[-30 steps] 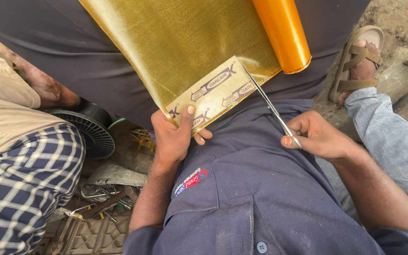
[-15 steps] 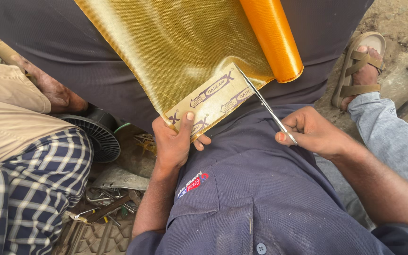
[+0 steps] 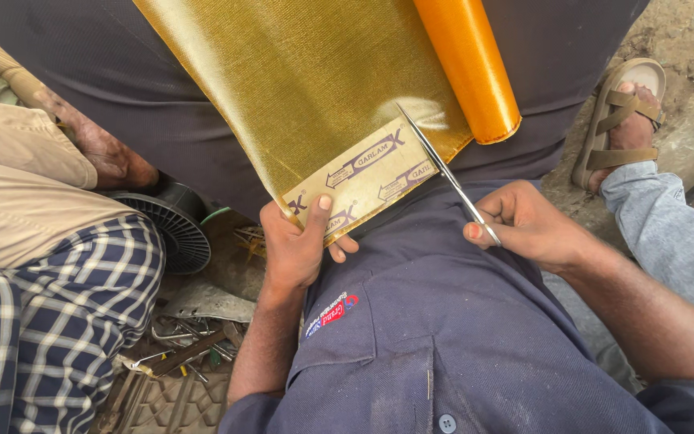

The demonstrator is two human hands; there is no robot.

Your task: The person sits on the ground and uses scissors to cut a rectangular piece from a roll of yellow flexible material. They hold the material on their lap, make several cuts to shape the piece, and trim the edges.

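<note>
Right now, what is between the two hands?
In the head view, the printed paper edge of the gold sheet and the scissors lie between left hand and right hand.

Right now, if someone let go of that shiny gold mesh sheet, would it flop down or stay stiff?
The shiny gold mesh sheet would probably sag, since it unrolls from the orange roll and lies flat. Its paper-backed edge, pinched by the left hand, looks a little stiffer. It seems thin and light, as the scissors in the right hand cut it.
</note>
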